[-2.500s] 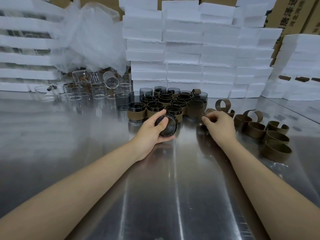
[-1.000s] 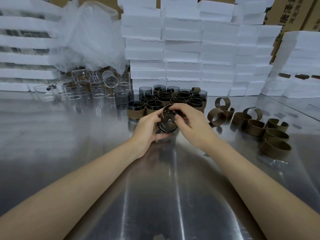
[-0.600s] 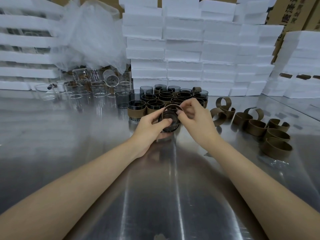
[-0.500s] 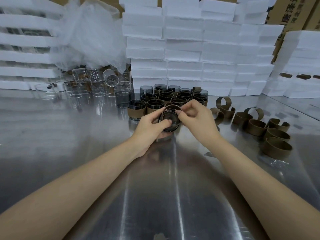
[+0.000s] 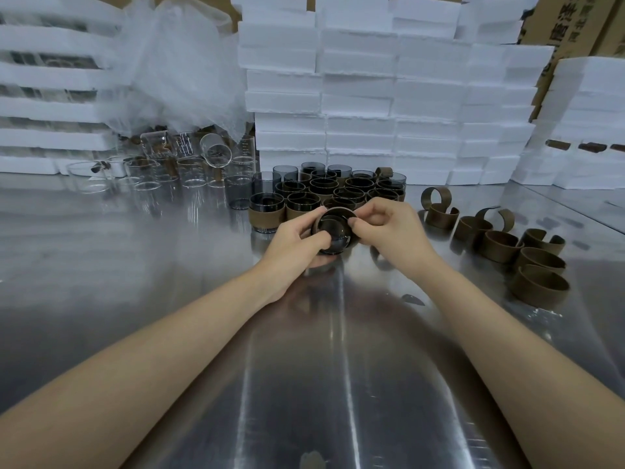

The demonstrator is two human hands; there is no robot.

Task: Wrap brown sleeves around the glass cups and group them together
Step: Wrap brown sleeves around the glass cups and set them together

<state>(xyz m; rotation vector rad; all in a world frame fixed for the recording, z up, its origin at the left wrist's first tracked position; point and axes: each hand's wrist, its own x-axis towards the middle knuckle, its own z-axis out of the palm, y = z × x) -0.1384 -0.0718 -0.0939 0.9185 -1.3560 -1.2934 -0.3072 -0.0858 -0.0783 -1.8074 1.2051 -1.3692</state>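
My left grip was curled round a dark glass cup, thumb across its near face. I held it tilted at twelve o'clock over the steel counter, one round end facing me. My right grip pinched the brown sleeve at the cup's two o'clock edge, where the sleeve lay round the glass wall. Just beyond both grips, also at twelve, stood the sleeved cups, packed together and touching. Loose curled sleeves lay at two o'clock, apart from my right wrist. Clear glasses stood at ten o'clock, one on its side, and white foam boxes were stacked behind everything.
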